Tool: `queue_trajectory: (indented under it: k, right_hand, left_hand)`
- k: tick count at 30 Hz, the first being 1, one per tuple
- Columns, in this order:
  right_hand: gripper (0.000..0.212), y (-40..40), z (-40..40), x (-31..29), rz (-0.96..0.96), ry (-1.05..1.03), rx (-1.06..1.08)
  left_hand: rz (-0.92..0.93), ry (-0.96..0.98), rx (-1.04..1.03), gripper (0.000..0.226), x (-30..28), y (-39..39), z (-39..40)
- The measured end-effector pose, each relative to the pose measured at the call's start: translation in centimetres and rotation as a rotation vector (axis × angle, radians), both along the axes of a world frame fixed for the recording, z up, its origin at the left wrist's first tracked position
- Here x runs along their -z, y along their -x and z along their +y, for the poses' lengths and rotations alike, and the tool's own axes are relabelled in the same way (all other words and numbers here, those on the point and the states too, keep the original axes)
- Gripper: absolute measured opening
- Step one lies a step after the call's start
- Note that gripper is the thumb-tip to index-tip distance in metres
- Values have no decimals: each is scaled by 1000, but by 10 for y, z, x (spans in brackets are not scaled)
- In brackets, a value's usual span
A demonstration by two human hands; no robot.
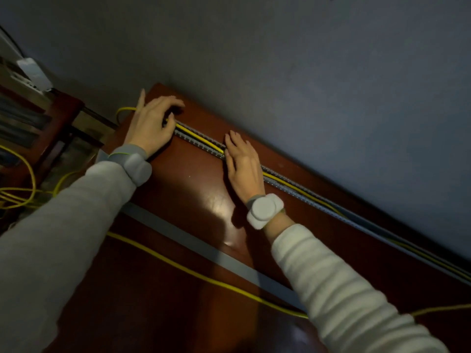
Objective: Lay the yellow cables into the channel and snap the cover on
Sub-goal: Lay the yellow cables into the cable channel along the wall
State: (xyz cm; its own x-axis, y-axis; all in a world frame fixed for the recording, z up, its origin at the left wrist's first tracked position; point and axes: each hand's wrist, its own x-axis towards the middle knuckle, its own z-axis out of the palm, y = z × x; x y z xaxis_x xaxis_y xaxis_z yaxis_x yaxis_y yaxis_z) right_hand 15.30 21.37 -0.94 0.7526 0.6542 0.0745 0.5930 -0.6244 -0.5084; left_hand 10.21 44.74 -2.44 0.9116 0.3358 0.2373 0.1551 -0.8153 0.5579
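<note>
A grey slotted channel (196, 141) runs diagonally along the far edge of a red-brown table, beside the wall. Yellow cables (201, 138) lie inside it. My left hand (153, 123) rests on the channel's far left end, fingers curled down onto the cables where they leave the channel. My right hand (243, 164) lies flat across the channel's middle, fingers pressing on it. A flat grey cover strip (204, 248) lies loose on the table, nearer to me. One more yellow cable (193, 272) lies loose on the table in front of the strip.
The grey wall (305, 72) stands right behind the channel. Loops of yellow cable (23, 192) hang off the table's left end, over a dark shelf with clutter (30, 113). Bare red-brown table top (193, 189) lies between my arms.
</note>
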Motion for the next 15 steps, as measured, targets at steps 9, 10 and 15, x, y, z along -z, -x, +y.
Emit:
queue_trajectory:
  k: [9,10,15]
  right_hand:
    - [65,16,-17,-7,-65,232,-145]
    - [64,17,-19,-12,-37,216,-130]
    - [60,31,-60,-55,31,98,28]
  left_hand:
    - [267,-110,-80,41,-13,3,-27]
    - [263,-114,-91,42,-20,3,-36]
    - [140,-135,52,42,-76,0,-127]
